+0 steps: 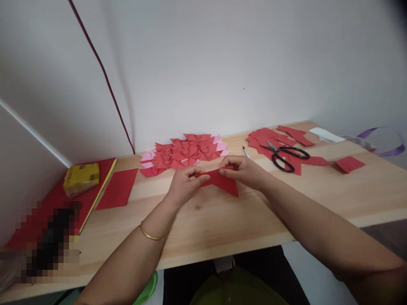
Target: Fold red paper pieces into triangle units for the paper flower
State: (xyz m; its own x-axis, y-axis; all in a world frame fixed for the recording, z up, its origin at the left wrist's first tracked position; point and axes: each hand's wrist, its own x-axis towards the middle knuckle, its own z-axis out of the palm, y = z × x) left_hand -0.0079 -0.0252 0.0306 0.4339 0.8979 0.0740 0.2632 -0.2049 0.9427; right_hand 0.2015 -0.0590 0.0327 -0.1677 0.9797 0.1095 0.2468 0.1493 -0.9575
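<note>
Between my two hands is a folded piece of red paper (pixel 224 183), held just above the wooden table. My left hand (pixel 188 183) pinches its left end between thumb and fingers. At the upper right edge, my right hand (pixel 242 169) grips it the same way. One pointed corner of the paper hangs down below my right hand. Just behind my hands lies a heap of folded red and pink paper pieces (pixel 184 151). To the right of my right hand, black-handled scissors (pixel 282 156) rest with blades apart on cut red paper (pixel 265 137).
A flat red sheet (pixel 118 188) lies left, beside a yellow-wrapped packet (pixel 82 178) on larger red paper. A pen (pixel 246 151) lies near the back. A folded red square (pixel 349 164) and a white strip (pixel 326 134) are at right. The wall (pixel 222 63) borders the table (pixel 197 228).
</note>
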